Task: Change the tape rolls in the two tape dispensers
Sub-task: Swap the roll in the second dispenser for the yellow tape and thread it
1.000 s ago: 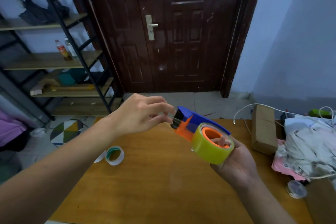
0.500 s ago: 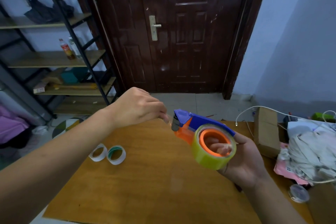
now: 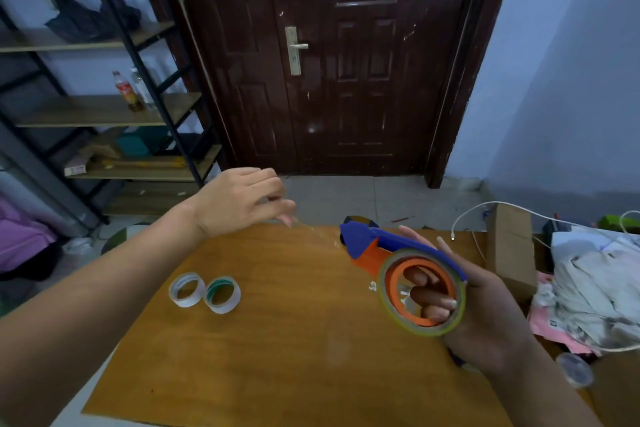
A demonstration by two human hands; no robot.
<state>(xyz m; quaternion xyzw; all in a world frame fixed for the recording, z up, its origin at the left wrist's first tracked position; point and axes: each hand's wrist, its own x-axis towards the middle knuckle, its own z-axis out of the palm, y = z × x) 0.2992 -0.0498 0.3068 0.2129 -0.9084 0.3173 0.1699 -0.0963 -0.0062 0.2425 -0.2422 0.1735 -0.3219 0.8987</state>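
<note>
Orange-and-blue tape dispenser point(image 3: 398, 260) sits above the counter point(image 3: 277, 357), right hand point(image 3: 485, 315) gripping it, fingers through the core. Left hand point(image 3: 242, 204) pinches a faint tape strand point(image 3: 315, 230), barely visible.

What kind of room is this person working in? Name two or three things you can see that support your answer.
Probably a spare or storage room in a home: a dark wooden door, an open metal shelf unit with bottles and boxes, and a wooden table cluttered with cloth and cables.
</note>
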